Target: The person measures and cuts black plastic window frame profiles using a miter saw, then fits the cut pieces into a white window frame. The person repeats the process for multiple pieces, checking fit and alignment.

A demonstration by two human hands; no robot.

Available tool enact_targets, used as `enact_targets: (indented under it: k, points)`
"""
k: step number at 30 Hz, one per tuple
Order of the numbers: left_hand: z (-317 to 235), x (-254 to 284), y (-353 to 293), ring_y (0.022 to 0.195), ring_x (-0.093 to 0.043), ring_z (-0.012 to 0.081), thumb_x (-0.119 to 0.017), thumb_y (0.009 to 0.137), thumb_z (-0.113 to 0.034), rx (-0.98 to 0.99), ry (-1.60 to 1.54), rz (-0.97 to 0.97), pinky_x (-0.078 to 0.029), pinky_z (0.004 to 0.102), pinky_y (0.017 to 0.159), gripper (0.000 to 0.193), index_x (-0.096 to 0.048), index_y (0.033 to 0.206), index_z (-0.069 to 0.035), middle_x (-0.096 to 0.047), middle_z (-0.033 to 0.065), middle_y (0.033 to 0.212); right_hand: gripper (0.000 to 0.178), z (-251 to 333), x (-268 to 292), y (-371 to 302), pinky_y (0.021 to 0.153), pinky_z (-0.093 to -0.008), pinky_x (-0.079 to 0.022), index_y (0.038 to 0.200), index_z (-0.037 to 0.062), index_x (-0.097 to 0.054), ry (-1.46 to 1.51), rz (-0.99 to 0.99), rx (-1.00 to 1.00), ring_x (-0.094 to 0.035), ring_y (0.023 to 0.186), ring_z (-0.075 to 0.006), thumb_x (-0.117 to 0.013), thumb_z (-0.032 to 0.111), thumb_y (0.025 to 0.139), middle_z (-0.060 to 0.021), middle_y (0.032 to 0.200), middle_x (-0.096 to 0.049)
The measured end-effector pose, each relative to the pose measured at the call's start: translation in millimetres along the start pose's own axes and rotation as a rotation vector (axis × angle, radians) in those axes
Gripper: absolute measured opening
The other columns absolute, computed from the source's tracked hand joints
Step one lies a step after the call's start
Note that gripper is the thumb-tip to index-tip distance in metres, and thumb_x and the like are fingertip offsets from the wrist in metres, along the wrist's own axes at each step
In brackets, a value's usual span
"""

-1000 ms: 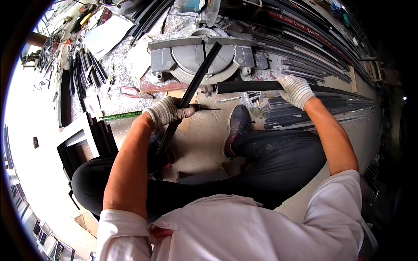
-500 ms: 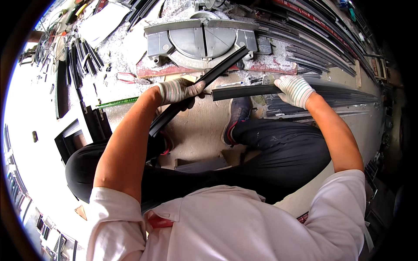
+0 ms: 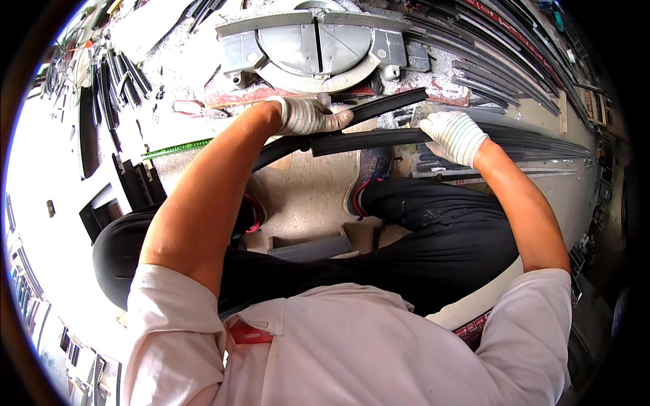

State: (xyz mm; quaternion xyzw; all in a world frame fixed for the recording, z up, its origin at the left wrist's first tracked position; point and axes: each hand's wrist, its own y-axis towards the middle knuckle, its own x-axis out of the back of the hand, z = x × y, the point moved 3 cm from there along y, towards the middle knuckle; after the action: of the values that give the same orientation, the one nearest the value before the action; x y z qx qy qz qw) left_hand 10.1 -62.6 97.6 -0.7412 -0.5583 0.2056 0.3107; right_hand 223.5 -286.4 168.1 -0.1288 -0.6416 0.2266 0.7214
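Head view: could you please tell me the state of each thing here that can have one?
Striped white-gloved left hand: grip closed on a bar
Striped white-gloved right hand: grip closed on another bar
Straight black bar in the left hand: held slanting
Straight black bar in the right hand: held nearly crosswise
Silver-grey metal saw base: upright
Bright green measuring-tape strip: extended
Red-handled pliers: lying down, open or shut unclear

A row of numerals and graduation marks runs along the green measuring tape (image 3: 177, 147) at left. Pale lettering, too small to be read, lines the long red strip (image 3: 504, 24) at upper right. A short line of pale print, likewise illegible, crosses the red tag (image 3: 249, 333) on the front of the white shirt (image 3: 359, 352).
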Motion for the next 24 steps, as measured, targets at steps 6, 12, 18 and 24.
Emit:
enact_targets:
  k: [6, 12, 18, 24]
  points:
    - [29.1, -5.3, 38.4, 0.063, -0.060, 0.0106, -0.055, 0.099, -0.066, -0.272, 0.206, -0.228, -0.051, 0.0296, 0.057, 0.063, -0.073, 0.104, -0.006, -0.067, 0.0034, 0.078, 0.028, 2.3, -1.7, 17.7, 0.080, -0.0463, -0.055, 0.100, 0.0056, -0.062, -0.020, -0.007, 0.035, -0.067, 0.091, -0.0359, -0.077, 0.015, 0.078, -0.0146, 0.093, -0.065]
    - [-18.2, -9.7, 2.6, 0.061, -0.061, 0.0109, -0.047, 0.097, -0.075, 0.023, -0.056, 0.136, -0.050, 0.0290, 0.057, 0.071, -0.073, 0.098, -0.009, -0.066, 0.0032, 0.072, 0.027, 5.8, 0.5, 18.6, 0.078, -0.0472, -0.054, 0.097, 0.0048, -0.061, -0.016, 0.051, -0.004, -0.067, 0.089, -0.0372, -0.076, 0.014, 0.078, -0.0159, 0.091, -0.064]
    - [-30.0, -14.6, -4.1, 0.061, -0.060, 0.0125, -0.046, 0.089, -0.086, -0.030, 0.123, 0.128, -0.050, 0.0321, 0.059, 0.082, -0.072, 0.098, -0.009, -0.065, 0.0024, 0.071, 0.031, 7.6, -4.0, 18.6, 0.076, -0.0483, -0.054, 0.097, 0.0042, -0.059, -0.018, 0.039, 0.015, -0.065, 0.089, -0.0375, -0.078, 0.014, 0.076, -0.0161, 0.092, -0.062]
    - [-17.9, -18.2, 14.8, 0.058, -0.059, 0.0142, -0.087, 0.079, -0.055, 0.040, 0.207, 0.192, -0.048, 0.0317, 0.053, 0.054, -0.072, 0.093, -0.005, -0.063, 0.0017, 0.068, 0.051, 10.6, 0.1, 23.4, 0.091, -0.0463, -0.052, 0.119, 0.0006, -0.058, -0.058, -0.059, -0.034, -0.061, 0.106, -0.0372, -0.080, 0.013, 0.074, -0.0194, 0.112, -0.059]
